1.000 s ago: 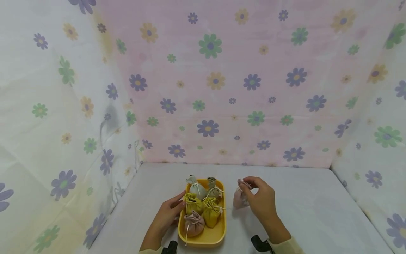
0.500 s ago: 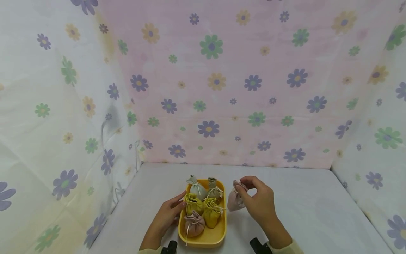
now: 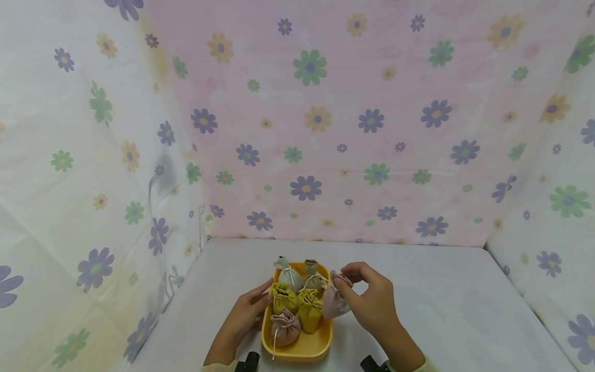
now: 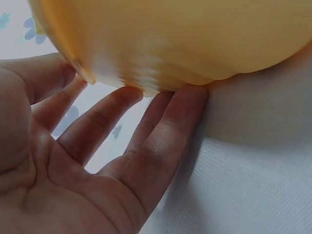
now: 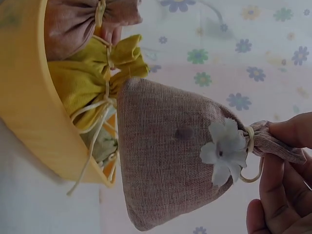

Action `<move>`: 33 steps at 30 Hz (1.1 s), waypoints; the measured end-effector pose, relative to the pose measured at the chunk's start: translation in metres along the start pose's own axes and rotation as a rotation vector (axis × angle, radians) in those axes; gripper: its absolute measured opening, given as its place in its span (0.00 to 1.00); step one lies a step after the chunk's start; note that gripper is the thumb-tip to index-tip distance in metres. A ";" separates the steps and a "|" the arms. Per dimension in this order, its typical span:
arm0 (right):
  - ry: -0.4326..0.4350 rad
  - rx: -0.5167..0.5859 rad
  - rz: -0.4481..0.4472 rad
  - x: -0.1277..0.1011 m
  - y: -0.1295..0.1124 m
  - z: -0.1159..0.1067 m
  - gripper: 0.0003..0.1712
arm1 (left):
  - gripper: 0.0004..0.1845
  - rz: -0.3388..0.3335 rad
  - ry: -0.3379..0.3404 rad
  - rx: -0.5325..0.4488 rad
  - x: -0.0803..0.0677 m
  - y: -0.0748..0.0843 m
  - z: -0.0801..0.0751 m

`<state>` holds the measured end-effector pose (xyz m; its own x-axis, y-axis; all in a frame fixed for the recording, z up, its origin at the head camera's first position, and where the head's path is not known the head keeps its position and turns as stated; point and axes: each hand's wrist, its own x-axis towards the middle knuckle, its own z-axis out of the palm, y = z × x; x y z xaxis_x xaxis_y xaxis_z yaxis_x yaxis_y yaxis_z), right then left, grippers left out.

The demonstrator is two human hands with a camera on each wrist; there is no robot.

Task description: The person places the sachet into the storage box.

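My right hand (image 3: 374, 297) pinches the gathered neck of a mauve drawstring pouch (image 3: 335, 298) between thumb and fingers. The right wrist view shows a white fabric flower on this pouch (image 5: 170, 151) and its cord. It hangs at the right rim of a yellow tray (image 3: 307, 354), overlapping that rim in the head view. My left hand (image 3: 244, 315) touches the tray's left side; in the left wrist view its extended fingers (image 4: 165, 131) rest against the ribbed outer wall. Inside the tray sit a pale grey-green pouch (image 3: 290, 279), an olive pouch (image 3: 315, 281), two yellow-green pouches (image 3: 310, 315) and a pinkish-brown pouch (image 3: 285, 330).
The tray stands on a white-covered table (image 3: 446, 299). Flower-printed cloth (image 3: 316, 129) encloses the back and both sides. White table surface extends to the left and right of the tray.
The right hand has carried the mauve pouch leftward, from beside the tray to its right rim. The left hand and the tray have stayed in place.
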<state>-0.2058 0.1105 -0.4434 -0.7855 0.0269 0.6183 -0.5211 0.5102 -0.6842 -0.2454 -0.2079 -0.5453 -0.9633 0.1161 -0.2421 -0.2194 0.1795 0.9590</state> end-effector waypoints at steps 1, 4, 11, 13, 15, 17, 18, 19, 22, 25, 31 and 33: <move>-0.004 0.007 -0.007 -0.001 -0.002 0.001 0.13 | 0.36 -0.001 -0.001 0.000 0.000 0.000 0.000; -0.015 0.032 -0.030 -0.004 -0.006 0.003 0.13 | 0.36 -0.006 -0.003 0.000 0.000 0.001 -0.001; -0.075 0.091 -0.063 -0.011 -0.013 0.010 0.10 | 0.35 -0.005 -0.010 -0.002 0.000 0.002 -0.002; -0.097 0.103 -0.060 -0.013 -0.015 0.012 0.10 | 0.35 0.001 -0.012 -0.003 0.001 0.001 -0.002; -0.118 0.110 -0.065 -0.016 -0.015 0.015 0.10 | 0.35 0.008 -0.016 -0.003 0.001 0.000 -0.003; -0.136 0.121 -0.069 -0.017 -0.016 0.017 0.09 | 0.36 0.010 -0.019 -0.004 0.001 0.000 -0.003; -0.144 0.132 -0.070 -0.018 -0.017 0.018 0.09 | 0.36 0.009 -0.020 -0.006 0.001 0.000 -0.003; -0.149 0.139 -0.081 -0.019 -0.017 0.019 0.09 | 0.36 0.009 -0.022 -0.005 0.001 0.000 -0.003; -0.170 0.164 -0.095 -0.022 -0.018 0.022 0.09 | 0.36 -0.002 -0.018 -0.003 0.001 0.002 -0.002; -0.186 0.178 -0.112 -0.025 -0.017 0.026 0.10 | 0.37 -0.013 -0.009 -0.001 0.001 0.001 -0.002; -0.213 0.190 -0.112 -0.031 -0.014 0.031 0.09 | 0.37 -0.023 -0.015 -0.005 0.002 0.002 -0.002; -0.227 0.195 -0.123 -0.031 -0.015 0.032 0.08 | 0.37 -0.025 -0.017 -0.005 0.002 0.002 -0.002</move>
<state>-0.1844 0.0744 -0.4654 -0.7555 -0.2285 0.6140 -0.6538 0.3232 -0.6842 -0.2479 -0.2093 -0.5433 -0.9545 0.1285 -0.2689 -0.2446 0.1779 0.9532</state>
